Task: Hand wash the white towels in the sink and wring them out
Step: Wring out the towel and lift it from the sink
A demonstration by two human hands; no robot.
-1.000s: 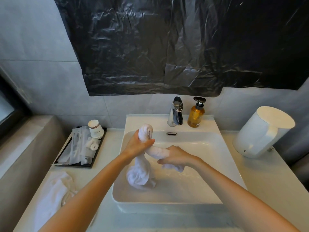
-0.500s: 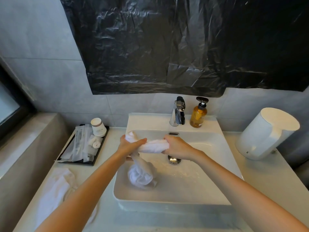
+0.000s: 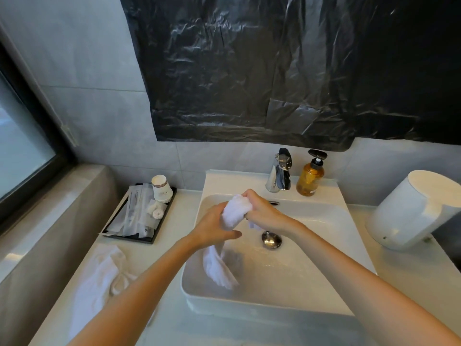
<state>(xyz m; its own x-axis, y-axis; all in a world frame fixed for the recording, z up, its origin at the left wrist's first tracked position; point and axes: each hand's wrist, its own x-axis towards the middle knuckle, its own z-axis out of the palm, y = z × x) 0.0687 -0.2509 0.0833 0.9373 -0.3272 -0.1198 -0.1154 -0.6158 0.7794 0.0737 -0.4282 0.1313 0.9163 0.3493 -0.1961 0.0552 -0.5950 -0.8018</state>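
Over the white sink (image 3: 324,290) I hold a wet white towel (image 3: 235,211) twisted into a thick roll. My left hand (image 3: 212,228) grips its middle from the left. My right hand (image 3: 264,213) grips its upper end, close against the left hand. The towel's loose tail (image 3: 217,268) hangs down into the basin on the left side. A second white towel (image 3: 99,278) lies crumpled on the counter left of the sink.
A chrome faucet (image 3: 280,171) and an amber pump bottle (image 3: 310,177) stand behind the basin, and the drain plug (image 3: 271,239) shows in it. A black tray (image 3: 139,216) with packets and paper cups sits at left. A white kettle (image 3: 414,208) stands right.
My hands have come together on the towel, shortening the roll between them. The right hand shifted left and up to the towel's end, and the hanging tail swung lower in the basin.
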